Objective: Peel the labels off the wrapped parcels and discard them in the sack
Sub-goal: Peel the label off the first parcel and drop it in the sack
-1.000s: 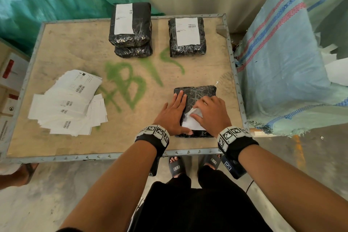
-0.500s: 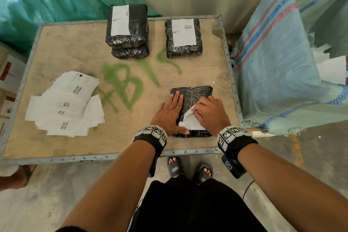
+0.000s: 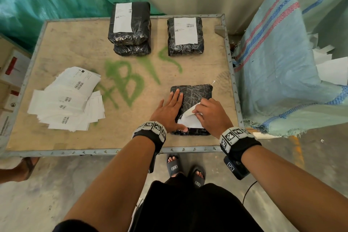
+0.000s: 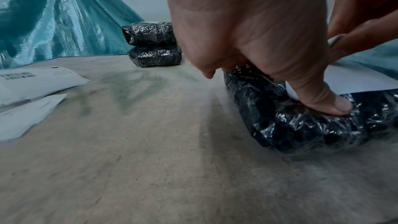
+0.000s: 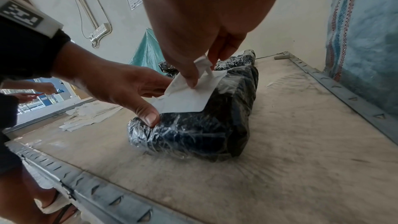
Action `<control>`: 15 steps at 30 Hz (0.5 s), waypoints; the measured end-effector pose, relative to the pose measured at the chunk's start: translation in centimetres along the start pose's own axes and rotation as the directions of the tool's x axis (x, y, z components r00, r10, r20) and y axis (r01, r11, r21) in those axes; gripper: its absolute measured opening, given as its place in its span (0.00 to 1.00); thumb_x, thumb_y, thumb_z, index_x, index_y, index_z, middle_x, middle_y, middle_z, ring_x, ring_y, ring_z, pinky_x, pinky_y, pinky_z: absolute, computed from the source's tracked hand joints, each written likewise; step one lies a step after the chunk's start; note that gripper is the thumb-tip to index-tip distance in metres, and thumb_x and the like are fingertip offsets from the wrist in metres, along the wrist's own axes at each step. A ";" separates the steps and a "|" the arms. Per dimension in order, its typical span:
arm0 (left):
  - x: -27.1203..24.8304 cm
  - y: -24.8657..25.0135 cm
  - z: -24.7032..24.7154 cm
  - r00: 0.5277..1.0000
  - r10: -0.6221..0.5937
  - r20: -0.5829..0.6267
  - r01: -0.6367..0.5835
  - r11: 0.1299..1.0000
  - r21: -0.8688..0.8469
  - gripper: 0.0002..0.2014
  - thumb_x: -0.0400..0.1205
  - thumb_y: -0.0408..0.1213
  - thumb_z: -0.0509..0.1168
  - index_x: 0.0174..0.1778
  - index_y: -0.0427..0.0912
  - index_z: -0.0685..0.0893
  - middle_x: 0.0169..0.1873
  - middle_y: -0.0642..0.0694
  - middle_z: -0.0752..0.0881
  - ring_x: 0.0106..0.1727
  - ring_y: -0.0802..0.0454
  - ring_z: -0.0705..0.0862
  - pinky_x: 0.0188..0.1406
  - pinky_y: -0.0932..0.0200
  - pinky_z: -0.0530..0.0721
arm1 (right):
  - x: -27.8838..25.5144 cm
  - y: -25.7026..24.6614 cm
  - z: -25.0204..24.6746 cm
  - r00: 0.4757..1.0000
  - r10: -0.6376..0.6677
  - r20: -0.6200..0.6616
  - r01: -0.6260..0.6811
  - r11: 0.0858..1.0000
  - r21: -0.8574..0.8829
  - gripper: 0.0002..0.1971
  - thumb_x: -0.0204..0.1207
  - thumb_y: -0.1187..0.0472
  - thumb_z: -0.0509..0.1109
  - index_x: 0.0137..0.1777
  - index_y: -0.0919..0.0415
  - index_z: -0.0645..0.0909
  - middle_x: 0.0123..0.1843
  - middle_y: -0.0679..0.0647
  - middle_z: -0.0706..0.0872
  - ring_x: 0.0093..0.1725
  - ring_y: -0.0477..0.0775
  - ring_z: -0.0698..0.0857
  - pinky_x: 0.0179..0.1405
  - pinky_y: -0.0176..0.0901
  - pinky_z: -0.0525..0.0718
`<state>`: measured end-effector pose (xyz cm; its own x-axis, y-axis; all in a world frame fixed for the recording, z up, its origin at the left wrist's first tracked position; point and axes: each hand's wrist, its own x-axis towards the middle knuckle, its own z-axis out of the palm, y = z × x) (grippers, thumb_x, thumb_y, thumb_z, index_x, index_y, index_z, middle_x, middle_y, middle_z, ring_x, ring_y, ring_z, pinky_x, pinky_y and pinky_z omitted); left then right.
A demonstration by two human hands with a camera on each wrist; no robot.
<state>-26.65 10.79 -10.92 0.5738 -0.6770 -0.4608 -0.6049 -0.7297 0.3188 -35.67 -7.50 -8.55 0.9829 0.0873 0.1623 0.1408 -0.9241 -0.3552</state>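
A black plastic-wrapped parcel [image 3: 195,98] [image 5: 204,122] [image 4: 312,125] lies near the table's front right. My left hand [image 3: 169,113] [image 4: 269,48] presses flat on its left side, thumb on the near edge. My right hand [image 3: 211,113] [image 5: 200,67] pinches the white label [image 3: 189,118] [image 5: 189,98], whose far part is lifted and folded back toward me while its near part still sticks. The woven blue sack [image 3: 282,73] stands to the right of the table with white papers [image 3: 331,69] inside.
A stack of two labelled parcels [image 3: 130,28] and one single labelled parcel [image 3: 185,36] sit at the back of the wooden table [image 3: 75,47]. A pile of loose labels [image 3: 67,100] lies at the left. Another person's foot [image 3: 22,167] is at the lower left.
My right hand has peeled the label further back toward me, baring more of the black wrap. The left hand stays pressed on the parcel.
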 end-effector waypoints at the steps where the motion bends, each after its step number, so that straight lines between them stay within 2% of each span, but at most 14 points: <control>1: 0.0 0.1 -0.1 1.000 -0.003 0.002 0.003 1.000 0.001 0.67 0.71 0.69 0.72 0.87 0.44 0.30 0.85 0.49 0.27 0.87 0.48 0.33 0.87 0.37 0.47 | -0.1 0.0 -0.1 1.000 -0.008 0.000 0.008 1.000 0.004 0.07 0.67 0.68 0.81 0.41 0.59 0.87 0.40 0.54 0.82 0.36 0.59 0.81 0.33 0.56 0.82; 8: -0.1 0.4 -0.2 1.000 -0.013 0.016 0.013 1.000 0.012 0.66 0.71 0.69 0.72 0.87 0.43 0.31 0.85 0.48 0.27 0.87 0.47 0.33 0.87 0.37 0.47 | -0.7 0.5 -0.5 0.999 -0.035 0.021 0.034 0.999 0.027 0.04 0.72 0.68 0.78 0.41 0.62 0.85 0.41 0.55 0.82 0.37 0.60 0.79 0.36 0.57 0.82; 15: -0.1 0.4 -0.2 1.000 -0.021 0.015 0.020 1.000 0.011 0.67 0.71 0.68 0.73 0.86 0.43 0.30 0.85 0.48 0.27 0.87 0.47 0.33 0.86 0.38 0.46 | -1.1 0.9 -0.8 0.997 -0.077 0.006 0.076 0.996 0.054 0.04 0.73 0.69 0.77 0.40 0.63 0.84 0.39 0.56 0.81 0.36 0.58 0.77 0.35 0.50 0.80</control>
<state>-26.84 10.52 -10.55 0.5781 -0.6604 -0.4793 -0.5993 -0.7422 0.2999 -36.74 -8.77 -8.28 0.9699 0.1603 0.1832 0.2215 -0.8933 -0.3911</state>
